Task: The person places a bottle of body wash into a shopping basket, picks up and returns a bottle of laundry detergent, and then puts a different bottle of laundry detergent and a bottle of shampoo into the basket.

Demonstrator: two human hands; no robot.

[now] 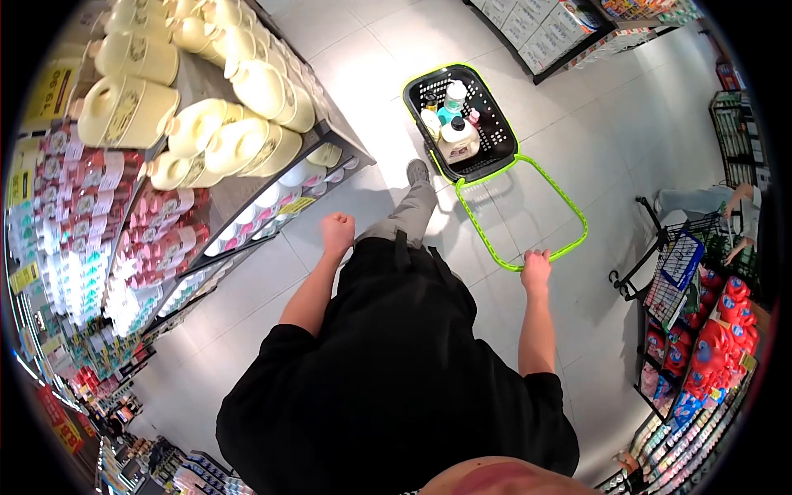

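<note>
My right hand (536,263) is closed around the end of the long green handle (575,208) of a black shopping basket (495,136) with a green rim. The basket rests on the floor ahead of me, a little to the right. Inside it lie several bottles: a cream jug with a black cap (459,145), a white-topped bottle (455,93) with a teal part below, and a small pink one (473,117). My left hand (337,230) hangs at my side as a loose fist, near the lower shelf on the left; I see nothing in it.
On the left a shelf (330,132) carries cream jugs (252,147) and pink bottles (169,235). Stacked boxes (544,37) stand at the far right. A person with a shopping cart (668,264) is on the right, beside red bottles (718,346). Pale tiled floor (355,66) runs between.
</note>
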